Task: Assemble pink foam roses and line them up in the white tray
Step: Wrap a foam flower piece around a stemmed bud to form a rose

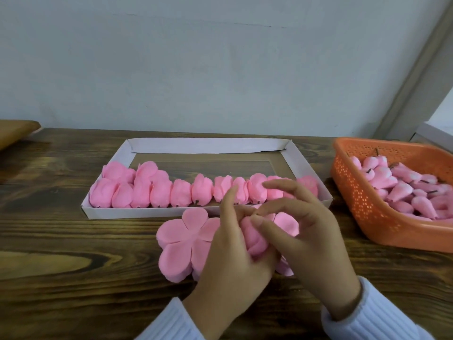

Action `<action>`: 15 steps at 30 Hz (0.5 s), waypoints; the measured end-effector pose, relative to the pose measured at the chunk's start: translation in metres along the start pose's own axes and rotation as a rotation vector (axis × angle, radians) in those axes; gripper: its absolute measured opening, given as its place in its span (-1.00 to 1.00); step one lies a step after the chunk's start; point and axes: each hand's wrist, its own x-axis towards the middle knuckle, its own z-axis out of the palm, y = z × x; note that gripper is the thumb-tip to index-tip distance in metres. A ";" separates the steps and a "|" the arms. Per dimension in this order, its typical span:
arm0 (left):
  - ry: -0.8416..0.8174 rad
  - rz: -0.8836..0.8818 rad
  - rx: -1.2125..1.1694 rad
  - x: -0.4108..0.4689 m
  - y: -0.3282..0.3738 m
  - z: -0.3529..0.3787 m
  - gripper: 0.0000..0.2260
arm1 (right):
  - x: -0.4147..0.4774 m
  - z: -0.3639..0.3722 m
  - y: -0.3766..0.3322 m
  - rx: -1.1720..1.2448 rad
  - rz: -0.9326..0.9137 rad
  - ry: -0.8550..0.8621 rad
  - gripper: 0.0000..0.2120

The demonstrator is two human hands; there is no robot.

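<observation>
A white tray [147, 213] lies on the wooden table, with several finished pink foam roses [181, 196] lined along its near side and two more stacked at its left end. In front of the tray sits a stack of flat pink foam petal cut-outs [181, 244]. Over that stack my left hand [228, 263] holds a pink rose bud [255, 238] from the left and below. My right hand [306, 244] meets it from the right, thumb and index finger pinching at the bud's top while the other fingers spread upward. Part of the bud and stack is hidden by both hands.
An orange perforated basket [362, 207] at the right holds several pink buds [404, 190] with dark stems. A brown paper-like object [14, 133] lies at the far left edge. A pale wall rises behind the table.
</observation>
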 end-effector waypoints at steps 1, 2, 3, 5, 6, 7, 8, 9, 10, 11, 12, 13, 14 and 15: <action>0.031 0.034 0.003 -0.001 0.003 0.000 -0.18 | 0.002 -0.002 -0.002 -0.123 -0.091 0.031 -0.86; 0.068 0.080 0.037 -0.001 0.005 -0.001 -0.19 | 0.003 -0.002 -0.002 -0.220 -0.185 0.048 -0.89; 0.092 0.125 0.086 -0.001 0.007 -0.001 -0.20 | 0.003 -0.002 -0.002 -0.281 -0.260 0.048 -0.94; 0.108 0.193 0.146 -0.001 0.006 -0.002 -0.15 | 0.001 0.001 -0.002 -0.289 -0.298 0.011 -0.96; 0.094 0.196 0.142 -0.002 0.005 -0.003 -0.12 | -0.001 0.003 -0.001 -0.245 -0.265 -0.021 -0.94; 0.074 0.175 0.121 -0.002 0.005 -0.004 -0.12 | -0.003 0.006 0.000 -0.179 -0.220 -0.056 -0.91; 0.052 0.140 0.086 -0.002 0.005 -0.004 -0.13 | -0.005 0.008 0.000 -0.100 -0.174 -0.084 -0.90; 0.033 0.101 0.044 -0.002 0.005 -0.004 -0.15 | -0.006 0.009 0.000 -0.022 -0.130 -0.098 -0.89; 0.025 0.062 0.003 -0.002 0.006 -0.003 -0.18 | -0.006 0.009 0.000 0.048 -0.091 -0.099 -0.89; 0.031 0.024 -0.028 -0.002 0.005 -0.003 -0.19 | -0.006 0.009 0.001 0.115 -0.055 -0.092 -0.88; 0.039 -0.011 -0.063 -0.001 0.004 -0.003 -0.21 | -0.005 0.009 0.001 0.176 -0.022 -0.083 -0.86; 0.044 -0.038 -0.101 -0.001 0.003 -0.003 -0.24 | -0.005 0.009 0.002 0.231 0.001 -0.074 -0.83; 0.051 -0.051 -0.127 0.000 0.003 -0.003 -0.27 | -0.004 0.009 0.003 0.279 0.020 -0.065 -0.80; 0.056 -0.054 -0.134 0.001 0.002 -0.003 -0.32 | -0.004 0.009 0.004 0.320 0.040 -0.056 -0.79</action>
